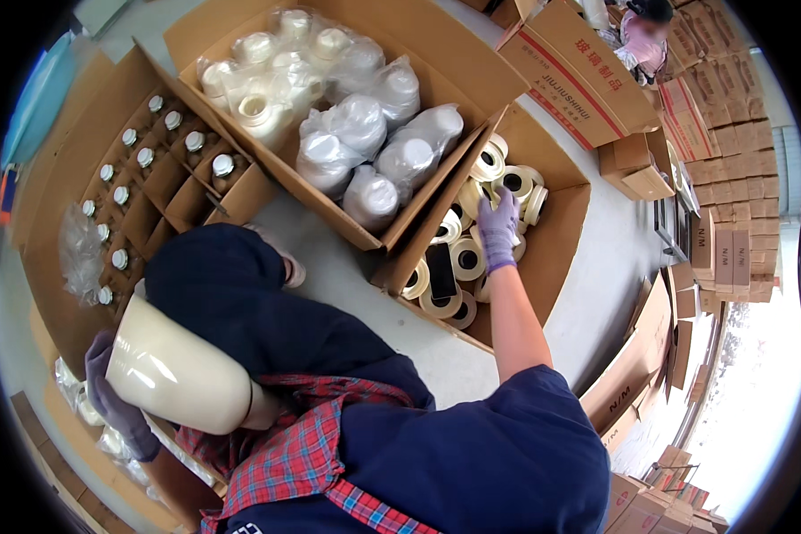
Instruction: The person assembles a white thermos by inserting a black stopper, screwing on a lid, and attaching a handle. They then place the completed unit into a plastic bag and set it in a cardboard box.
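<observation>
My left hand, in a grey-purple glove, is closed around the side of a large glossy cream vessel. The vessel lies tilted across my lap, and its narrower end rests toward my plaid apron. My right hand, gloved alike, reaches into a cardboard box of round cream parts with dark centre holes. Its fingers are apart and touch the parts at the top of the pile; their tips are partly hidden. A flat black rectangular object lies on these parts near my right hand.
Plastic-wrapped white vessels fill a carton ahead. A divided carton at left holds several capped bottles. Flattened cardboard and stacked cartons stand at right. Another person is at the far right.
</observation>
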### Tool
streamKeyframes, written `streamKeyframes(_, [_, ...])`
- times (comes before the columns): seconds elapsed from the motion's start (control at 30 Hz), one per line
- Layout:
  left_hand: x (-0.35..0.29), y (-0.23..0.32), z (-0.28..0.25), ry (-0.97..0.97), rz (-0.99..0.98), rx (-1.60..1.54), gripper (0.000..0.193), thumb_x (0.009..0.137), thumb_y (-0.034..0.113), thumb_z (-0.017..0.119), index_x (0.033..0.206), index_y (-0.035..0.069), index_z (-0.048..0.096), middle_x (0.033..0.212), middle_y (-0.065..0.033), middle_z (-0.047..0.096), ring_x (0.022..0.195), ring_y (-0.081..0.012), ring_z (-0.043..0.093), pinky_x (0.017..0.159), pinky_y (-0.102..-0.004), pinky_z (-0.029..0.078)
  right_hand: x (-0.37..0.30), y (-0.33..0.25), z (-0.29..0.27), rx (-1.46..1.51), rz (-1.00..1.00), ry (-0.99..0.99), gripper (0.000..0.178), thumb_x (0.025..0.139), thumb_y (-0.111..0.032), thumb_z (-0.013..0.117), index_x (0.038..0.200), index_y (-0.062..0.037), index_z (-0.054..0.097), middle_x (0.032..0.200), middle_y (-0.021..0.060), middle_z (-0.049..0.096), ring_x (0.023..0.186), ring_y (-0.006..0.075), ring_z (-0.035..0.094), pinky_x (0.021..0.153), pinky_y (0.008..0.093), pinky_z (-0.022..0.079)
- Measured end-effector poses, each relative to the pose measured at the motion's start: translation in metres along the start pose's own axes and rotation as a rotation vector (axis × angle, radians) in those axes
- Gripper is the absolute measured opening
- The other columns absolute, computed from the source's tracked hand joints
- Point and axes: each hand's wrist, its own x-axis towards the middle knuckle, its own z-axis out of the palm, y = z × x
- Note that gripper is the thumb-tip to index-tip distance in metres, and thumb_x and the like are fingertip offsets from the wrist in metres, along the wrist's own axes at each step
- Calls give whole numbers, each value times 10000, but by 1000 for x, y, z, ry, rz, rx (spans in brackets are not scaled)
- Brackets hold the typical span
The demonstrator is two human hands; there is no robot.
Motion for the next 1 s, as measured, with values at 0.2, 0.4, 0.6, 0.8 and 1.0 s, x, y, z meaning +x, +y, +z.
streamKeyframes(0.2, [-8, 29, -17, 391, -224, 400, 519, 1055, 277, 369, 1459, -37, 456, 1497, -175, 479, 1368, -282, 469, 1154, -410, 359, -23, 156, 34, -560, 642, -541, 807, 761, -368, 735, 1473, -135, 433, 1577, 118, 324, 1463, 382, 244, 1182, 545, 241])
streamKeyframes(0.4, [-41, 105, -37, 311, 115, 1201, 455, 1014, 259, 469, 1356, -22, 577, 1365, -208, 595, 1303, -315, 543, 1147, -432, 364, -28, 163, 45, -483, 387, -327, 294, 855, -254, 675, 1096, -90, 635, 1226, 174, 635, 1115, 348, 626, 925, 438, 517])
streamKeyframes(0.6, [-34, 118, 3, 168, 143, 556, 212, 949, 40, 507, 1049, -66, 662, 1180, -195, 669, 1210, -307, 592, 1163, -498, 328, -45, 168, 51, -671, 331, -676, 1058, 709, -530, 824, 1570, -204, 303, 1612, 131, 298, 1494, 339, 265, 1209, 483, 251])
streamKeyframes(0.8, [-95, 87, -88, 667, -95, 420, 177, 997, 3, 508, 992, -64, 672, 1096, -114, 682, 1095, -203, 616, 981, -323, 478, -11, 200, 80, -786, 202, -587, 308, 847, -338, 666, 1102, -180, 737, 1139, 111, 730, 1083, 271, 697, 917, 380, 565])
streamKeyframes(1.0, [-73, 146, -22, 417, 175, 672, 103, 857, 1, 592, 923, -28, 666, 991, -150, 693, 1022, -286, 651, 1088, -481, 410, 37, 202, 21, -275, 404, -272, 480, 828, -290, 721, 1248, -106, 580, 1186, 257, 613, 1052, 421, 647, 916, 494, 534])
